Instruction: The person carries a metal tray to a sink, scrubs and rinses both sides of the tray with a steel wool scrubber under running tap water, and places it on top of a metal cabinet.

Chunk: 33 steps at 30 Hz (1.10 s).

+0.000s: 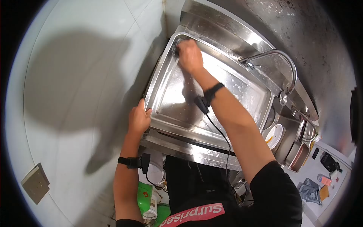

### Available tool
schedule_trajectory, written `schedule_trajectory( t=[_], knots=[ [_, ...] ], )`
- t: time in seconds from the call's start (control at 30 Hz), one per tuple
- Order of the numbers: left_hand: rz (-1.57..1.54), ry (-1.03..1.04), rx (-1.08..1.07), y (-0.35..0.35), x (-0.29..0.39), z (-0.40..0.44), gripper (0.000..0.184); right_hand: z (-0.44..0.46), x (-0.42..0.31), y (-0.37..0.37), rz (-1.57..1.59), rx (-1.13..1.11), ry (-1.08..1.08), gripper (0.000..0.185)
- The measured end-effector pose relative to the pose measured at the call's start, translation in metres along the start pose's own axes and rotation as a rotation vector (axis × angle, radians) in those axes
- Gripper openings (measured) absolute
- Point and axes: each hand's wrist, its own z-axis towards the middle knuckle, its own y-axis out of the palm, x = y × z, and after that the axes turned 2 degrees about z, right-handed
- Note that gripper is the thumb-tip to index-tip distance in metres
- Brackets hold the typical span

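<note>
Grips the tray [170, 90] by its left rim in the left hand [140, 119], toward the near corner. Clutches what looks like a dark scourer [176, 47], mostly hidden, at the far left corner, in the bunched right hand [190, 55]. Has the tray lying face up over the sink [189, 150], beside the tap [294, 72], with a white bowl [276, 133] farther right.

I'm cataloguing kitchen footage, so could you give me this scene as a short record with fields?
left hand: holding the near left edge of the stainless steel tray
right hand: closed over a dark scrubber, mostly hidden, in the tray's far left corner
tray surface: shiny, with droplets
beyond the tray: gooseneck faucet
to the right: white bowl
wrists: black strap on each
</note>
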Motion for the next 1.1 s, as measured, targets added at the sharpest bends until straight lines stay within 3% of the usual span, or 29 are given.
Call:
schedule_trajectory(
  t=[0.1, 0.2, 0.23, 0.3, 0.4, 0.5, 0.57, 0.73, 0.83, 0.87, 1.0, 1.1],
  knots=[
    [0.064, -0.030, -0.028, -0.002, 0.005, 0.001, 0.029, 0.005, 0.012, -0.006, -0.204, -0.075, -0.012, 0.010],
    [0.068, -0.042, -0.020, -0.003, 0.008, 0.001, 0.026, -0.026, 0.028, -0.033, -0.347, -0.040, 0.317, 0.013],
    [0.059, -0.037, -0.005, -0.002, 0.006, 0.002, 0.026, -0.026, 0.031, -0.039, -0.390, -0.136, 0.434, 0.012],
    [0.048, -0.027, 0.011, 0.004, 0.002, 0.003, 0.026, -0.014, 0.025, -0.029, -0.397, -0.162, 0.477, 0.012],
    [0.078, -0.029, -0.035, -0.004, 0.007, 0.004, 0.026, 0.017, 0.004, 0.018, -0.276, -0.054, 0.311, 0.010],
    [-0.008, -0.032, -0.038, -0.001, 0.003, 0.005, 0.027, 0.016, 0.001, 0.008, -0.260, -0.068, 0.281, 0.010],
    [0.000, -0.001, -0.024, -0.002, 0.003, 0.007, 0.029, 0.007, 0.018, -0.003, -0.271, -0.081, 0.371, 0.009],
    [0.014, -0.030, -0.045, -0.005, 0.004, 0.008, 0.032, 0.029, -0.021, 0.028, -0.032, 0.193, 0.603, 0.009],
    [-0.023, -0.038, -0.045, 0.000, 0.002, 0.008, 0.031, 0.007, -0.029, 0.028, 0.114, 0.254, 0.475, 0.011],
    [-0.048, -0.024, -0.031, 0.004, -0.003, 0.010, 0.031, -0.002, -0.022, 0.033, 0.180, 0.328, 0.332, 0.013],
    [-0.050, -0.015, -0.049, -0.001, 0.002, 0.008, 0.030, 0.026, -0.011, 0.019, 0.150, 0.284, 0.436, 0.013],
    [-0.080, -0.018, -0.050, 0.003, -0.001, 0.010, 0.030, 0.022, -0.005, 0.015, -0.101, 0.113, 0.537, 0.016]
  ],
)
